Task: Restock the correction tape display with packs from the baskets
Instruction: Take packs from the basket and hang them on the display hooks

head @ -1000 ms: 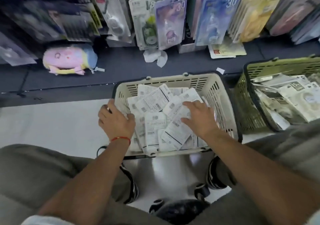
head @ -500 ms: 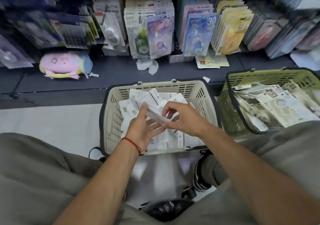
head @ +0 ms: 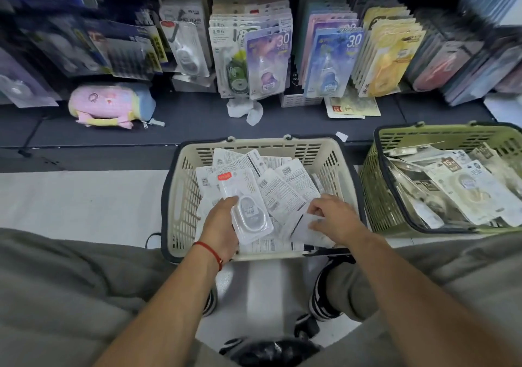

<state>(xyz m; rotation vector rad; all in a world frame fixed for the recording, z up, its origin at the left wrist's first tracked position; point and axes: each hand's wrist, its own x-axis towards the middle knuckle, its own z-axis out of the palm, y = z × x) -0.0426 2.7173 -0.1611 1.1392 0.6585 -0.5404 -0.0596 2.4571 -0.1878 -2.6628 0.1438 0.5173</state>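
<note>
A cream basket (head: 333,166) in front of me is full of white correction tape packs, most lying back side up. My left hand (head: 220,227) holds one white pack (head: 245,205) face up over the basket, thumb on its front. My right hand (head: 336,217) reaches into the right side of the basket and pinches another white pack (head: 308,229) among the pile. The correction tape display (head: 268,56) stands at the back, with rows of hanging packs in purple, blue and yellow.
A green basket (head: 378,186) with darker packs stands to the right. A pink plush pencil case (head: 110,104) lies on the dark shelf base at the left. A crumpled white paper (head: 248,111) lies under the display. My knees and shoes frame the floor below.
My right hand passed a pack to my left hand and dropped back into the basket's right side. My left hand now holds that pack face up.
</note>
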